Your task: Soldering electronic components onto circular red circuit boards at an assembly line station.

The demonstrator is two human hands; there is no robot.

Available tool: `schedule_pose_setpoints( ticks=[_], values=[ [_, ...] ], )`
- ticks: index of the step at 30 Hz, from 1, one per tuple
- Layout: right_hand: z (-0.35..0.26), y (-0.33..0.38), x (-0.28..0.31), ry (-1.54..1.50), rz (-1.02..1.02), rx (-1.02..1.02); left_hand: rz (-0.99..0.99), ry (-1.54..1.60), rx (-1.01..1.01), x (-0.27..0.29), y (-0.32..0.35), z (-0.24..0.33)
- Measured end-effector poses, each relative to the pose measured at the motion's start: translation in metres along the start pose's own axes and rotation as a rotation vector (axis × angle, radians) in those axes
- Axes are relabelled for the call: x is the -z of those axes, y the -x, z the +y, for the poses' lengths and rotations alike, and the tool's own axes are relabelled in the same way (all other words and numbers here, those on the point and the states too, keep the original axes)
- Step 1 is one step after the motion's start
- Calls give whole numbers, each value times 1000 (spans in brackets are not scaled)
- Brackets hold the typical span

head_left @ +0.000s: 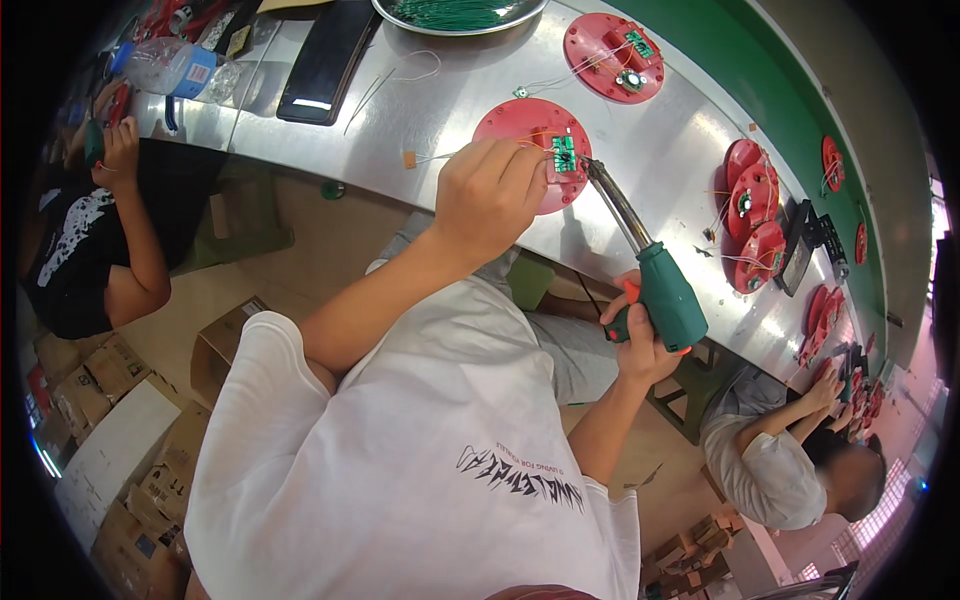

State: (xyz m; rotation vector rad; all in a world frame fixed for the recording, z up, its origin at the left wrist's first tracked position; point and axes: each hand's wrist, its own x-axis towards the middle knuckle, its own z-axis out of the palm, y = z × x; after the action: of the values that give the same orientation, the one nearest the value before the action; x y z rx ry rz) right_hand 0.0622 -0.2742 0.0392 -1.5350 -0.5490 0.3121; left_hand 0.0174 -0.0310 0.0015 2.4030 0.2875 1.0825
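A red round plastic disc [497, 122] lies on the metal bench in front of me, with a small green circuit board [564, 146] on its right half. My left hand [490, 190] rests over the disc, fingers pinched together beside the board. Its fingertips hide what they hold, if anything. Thin wires run by this hand, and a small tan piece [409, 160] is at the end of one pale wire. My right hand [640, 345] is wrapped around the handle of a green soldering gun [672, 298]. The gun's metal tip points at the board's right edge, by my left fingertips.
Another red disc [590, 62] with a board lies further back. A dish [458, 22] holds green wires. A dark phone [325, 70] and a plastic bottle [185, 70] stand to the left. Stacked red discs [752, 195] are to the right. Other people work on both sides.
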Motion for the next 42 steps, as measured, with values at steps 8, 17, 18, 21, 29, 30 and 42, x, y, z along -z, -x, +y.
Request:
schedule_pose_setpoints(
  ticks=[8, 17, 18, 21, 29, 30, 42],
  values=[
    [-4, 3, -7, 66, 23, -12, -2, 44, -10, 2, 4, -2],
    [1, 3, -3, 70, -39, -38, 44, 67, -41, -1, 4, -4],
    [1, 3, -2, 37, -43, -58, 42, 64, -42, -1, 3, -4],
    [0, 2, 4, 18, -53, -111, 41, 61, -38, 0, 3, -4],
    [6, -2, 9, -71, 116, -44, 15, 47, -43, 4, 3, -2],
    [7, -4, 12, -65, 154, -12, 6, 43, -46, 4, 3, -2],
    [25, -33, 35, -233, 411, 1, -35, -1, -30, 6, 0, 3]
  ],
)
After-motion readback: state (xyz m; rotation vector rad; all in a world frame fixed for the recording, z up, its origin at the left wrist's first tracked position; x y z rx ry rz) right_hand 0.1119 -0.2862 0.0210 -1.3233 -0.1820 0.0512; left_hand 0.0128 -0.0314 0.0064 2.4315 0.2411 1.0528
